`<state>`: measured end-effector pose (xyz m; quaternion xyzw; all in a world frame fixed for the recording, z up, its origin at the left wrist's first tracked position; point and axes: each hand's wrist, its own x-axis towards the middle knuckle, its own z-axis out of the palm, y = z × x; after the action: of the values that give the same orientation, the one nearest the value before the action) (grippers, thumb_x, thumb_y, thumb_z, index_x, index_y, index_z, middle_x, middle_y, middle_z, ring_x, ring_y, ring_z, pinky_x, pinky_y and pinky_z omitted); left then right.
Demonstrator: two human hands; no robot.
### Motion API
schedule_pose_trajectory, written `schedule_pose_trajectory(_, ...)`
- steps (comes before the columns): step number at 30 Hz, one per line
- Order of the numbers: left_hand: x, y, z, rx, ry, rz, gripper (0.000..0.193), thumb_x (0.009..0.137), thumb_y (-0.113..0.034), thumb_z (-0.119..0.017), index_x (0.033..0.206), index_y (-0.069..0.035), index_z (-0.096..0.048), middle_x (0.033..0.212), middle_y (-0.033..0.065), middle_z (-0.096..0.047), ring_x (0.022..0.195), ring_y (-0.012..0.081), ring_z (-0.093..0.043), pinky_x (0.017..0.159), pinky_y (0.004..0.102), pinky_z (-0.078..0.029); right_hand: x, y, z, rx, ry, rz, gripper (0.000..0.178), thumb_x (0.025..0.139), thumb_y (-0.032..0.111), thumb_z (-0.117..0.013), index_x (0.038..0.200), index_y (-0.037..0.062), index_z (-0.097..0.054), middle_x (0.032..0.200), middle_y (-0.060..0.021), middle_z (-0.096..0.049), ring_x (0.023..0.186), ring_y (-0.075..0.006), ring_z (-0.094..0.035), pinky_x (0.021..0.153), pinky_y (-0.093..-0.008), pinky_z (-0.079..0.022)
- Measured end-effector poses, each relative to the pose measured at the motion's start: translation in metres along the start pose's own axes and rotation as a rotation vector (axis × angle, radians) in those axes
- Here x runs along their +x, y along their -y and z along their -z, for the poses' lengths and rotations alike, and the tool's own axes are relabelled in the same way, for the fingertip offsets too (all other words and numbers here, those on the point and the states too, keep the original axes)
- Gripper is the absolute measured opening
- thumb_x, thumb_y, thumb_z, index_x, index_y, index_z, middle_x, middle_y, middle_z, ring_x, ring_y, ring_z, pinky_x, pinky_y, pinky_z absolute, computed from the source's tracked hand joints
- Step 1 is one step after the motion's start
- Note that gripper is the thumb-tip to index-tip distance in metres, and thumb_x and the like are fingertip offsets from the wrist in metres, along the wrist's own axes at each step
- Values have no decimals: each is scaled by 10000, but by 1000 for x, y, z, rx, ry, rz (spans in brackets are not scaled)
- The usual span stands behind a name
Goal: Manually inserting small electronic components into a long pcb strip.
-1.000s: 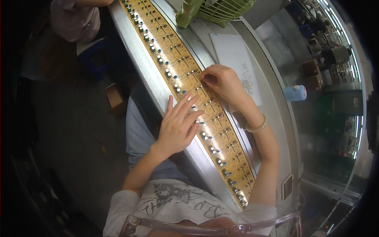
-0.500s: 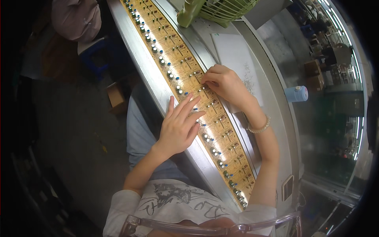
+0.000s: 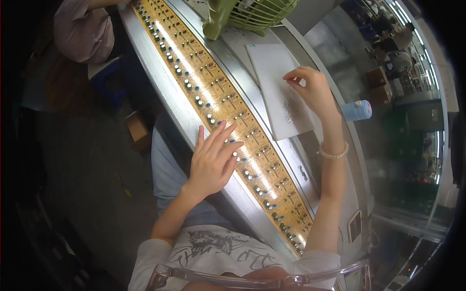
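A long row of yellow circuit boards (image 3: 245, 143) runs diagonally along a metal track, set with round capacitors and small blue and dark parts. My left hand (image 3: 209, 165) rests at the near edge of the boards, palm down with fingers spread over them and nothing gripped. To the right, a white board (image 3: 269, 72) lies on the bench with a scatter of tiny metal-coloured parts (image 3: 289, 114) on it. Above that white board hangs my right hand (image 3: 313, 89), its thumb and fingers curled toward a pinch. What the fingertips hold, if anything, is too small to see.
A green fan (image 3: 242, 17) stands at the far end of the bench. Near the bench's right edge are a light blue bottle (image 3: 357, 110) and a phone-like device (image 3: 355, 226). Another person's sleeve (image 3: 85, 31) shows at the far left, beside a blue stool (image 3: 108, 82).
My right hand has left the circuit boards and moved right, over the white board. My left hand stays spread over the boards. Another person's forearm now shows at the far left.
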<state>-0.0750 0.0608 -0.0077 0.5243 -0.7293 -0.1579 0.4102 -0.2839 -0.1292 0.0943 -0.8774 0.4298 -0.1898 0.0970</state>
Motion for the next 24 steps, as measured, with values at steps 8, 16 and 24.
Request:
schedule_pose_trajectory(8,2,3,1,38,25,-21,257,804,-109,-599,1059,-104,-635,1364,132,-493,1331,334,-395,1094,609,-173,-3,-17,9,-112,96,-186,134,769,74,-679,888,14,-693,830,-100,-672,749,-204,-618,701,-326,-482)
schedule_pose_trajectory(16,4,4,3,33,25,-19,263,801,-104,-596,1060,-106,-642,1349,129,-504,1328,325,-402,1097,609,-156,3,-24,-6,-46,64,-209,142,747,79,-679,875,18,-676,821,-104,-657,766,-211,-621,717,-332,-483)
schedule_pose_trajectory(24,5,7,6,-6,30,4,267,799,-96,-589,1055,-99,-667,1348,128,-517,1318,343,-417,1112,608,-86,6,-17,-2,3,23,-174,124,765,79,-664,864,5,-662,808,-114,-661,757,-206,-635,716,-329,-486)
